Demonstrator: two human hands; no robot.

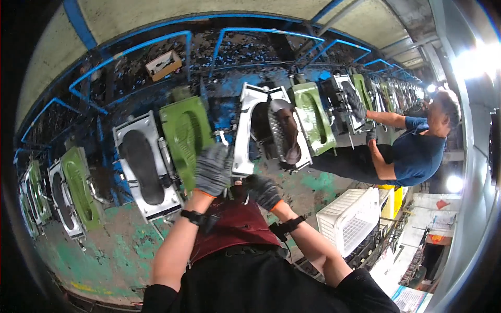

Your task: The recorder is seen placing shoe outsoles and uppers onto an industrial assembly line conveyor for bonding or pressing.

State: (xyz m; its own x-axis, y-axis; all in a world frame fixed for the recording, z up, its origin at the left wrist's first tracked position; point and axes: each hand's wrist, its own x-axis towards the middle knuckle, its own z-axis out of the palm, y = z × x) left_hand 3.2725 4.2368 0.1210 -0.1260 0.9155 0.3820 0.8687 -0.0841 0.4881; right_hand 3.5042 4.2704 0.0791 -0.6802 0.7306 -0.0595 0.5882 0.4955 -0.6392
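My left hand (213,169), in a grey striped knit glove, is raised with its fingers stretched out beside a green mould half (186,133). My right hand (264,192), gloved alike, has its fingers curled in by the near edge of a silver mould frame (243,141); what they hold, if anything, is hidden. On that frame lies a dark shoe-shaped piece (284,128) with a glossy brown upper and a studded sole. A second silver mould half (162,182), left of the green one, holds a dark sole shape (142,161).
More paired moulds run along the curved line, such as a green one (314,117). Behind them stand blue rails (266,31) and a cardboard box (163,65). On the right a person (417,151) in gloves works at another mould, near a white plastic crate (348,221).
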